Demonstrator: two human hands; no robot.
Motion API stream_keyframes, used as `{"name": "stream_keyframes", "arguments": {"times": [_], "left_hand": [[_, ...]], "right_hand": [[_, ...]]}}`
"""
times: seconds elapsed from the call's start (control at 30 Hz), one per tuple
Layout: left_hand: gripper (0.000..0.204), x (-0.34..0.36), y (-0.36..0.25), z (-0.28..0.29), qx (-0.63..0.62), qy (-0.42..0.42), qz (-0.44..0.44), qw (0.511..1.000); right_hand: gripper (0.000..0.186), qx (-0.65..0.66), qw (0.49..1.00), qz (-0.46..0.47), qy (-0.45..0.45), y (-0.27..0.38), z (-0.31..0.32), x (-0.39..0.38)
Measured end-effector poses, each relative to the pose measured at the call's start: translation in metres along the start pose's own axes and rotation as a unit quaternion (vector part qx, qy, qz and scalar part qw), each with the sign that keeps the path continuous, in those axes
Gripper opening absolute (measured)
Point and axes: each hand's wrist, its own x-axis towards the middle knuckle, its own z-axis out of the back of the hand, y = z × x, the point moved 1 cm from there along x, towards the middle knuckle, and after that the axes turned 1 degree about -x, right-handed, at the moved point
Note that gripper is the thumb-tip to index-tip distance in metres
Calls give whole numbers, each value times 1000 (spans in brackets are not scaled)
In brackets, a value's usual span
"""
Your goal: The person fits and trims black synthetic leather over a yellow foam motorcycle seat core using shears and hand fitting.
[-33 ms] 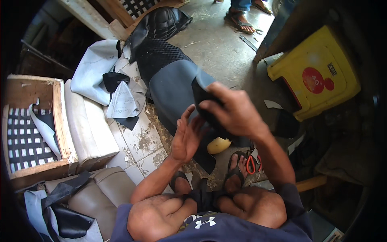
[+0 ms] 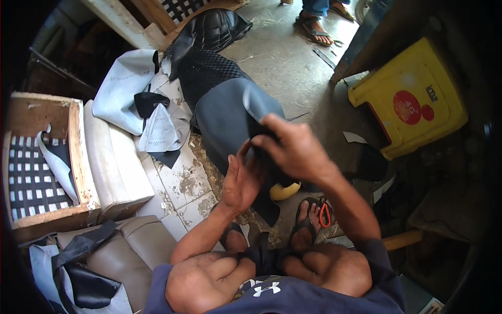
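Observation:
My right hand [image 2: 290, 149] is closed on a dark flexible piece [image 2: 270, 170] with a pale curled edge, blurred by motion. My left hand [image 2: 236, 186] is raised just to its left, fingers stretched out, their tips touching or close to the dark material; the exact contact is unclear. Beneath both hands a long grey-blue and black sheet of material [image 2: 219, 107] lies on the floor. A yellow lump [image 2: 282, 192] lies below my right hand, and red-handled scissors [image 2: 325, 213] rest beside my right foot.
Wooden strapped frame [image 2: 78, 146] and white padded block [image 2: 115, 167] at left; white scraps [image 2: 117, 89] beside them; taupe cushion [image 2: 141, 240] lower left. Yellow plastic stool [image 2: 413, 78] at right. Another person's sandalled foot [image 2: 316, 29] at top. Black padded piece [image 2: 212, 29] behind the sheet.
My right hand has shifted slightly down and left with the dark piece, now covering more of the yellow lump. My left hand has shifted a little.

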Motion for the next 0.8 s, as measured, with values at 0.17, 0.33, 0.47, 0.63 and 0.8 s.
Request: {"name": "stream_keyframes", "arguments": {"times": [0.17,0.33,0.47,0.63,0.8], "left_hand": [[78,-25,12,57,-127,-89,49,987],[79,5,-20,39,-89,-78,-37,992],[72,8,-25,62,-67,-154,-19,986],[50,9,-14,90,-47,-179,-34,982],[42,13,-25,88,-67,-156,-13,985]], "right_hand": [[18,50,993,-68,86,-5,-108,-56],[23,16,998,4,53,-5,-119,-36],[33,-8,993,-53,105,-25,-130,-25],[66,-56,992,71,83,-95,-127,0],[80,22,979,-36,199,-100,-117,27]]}}
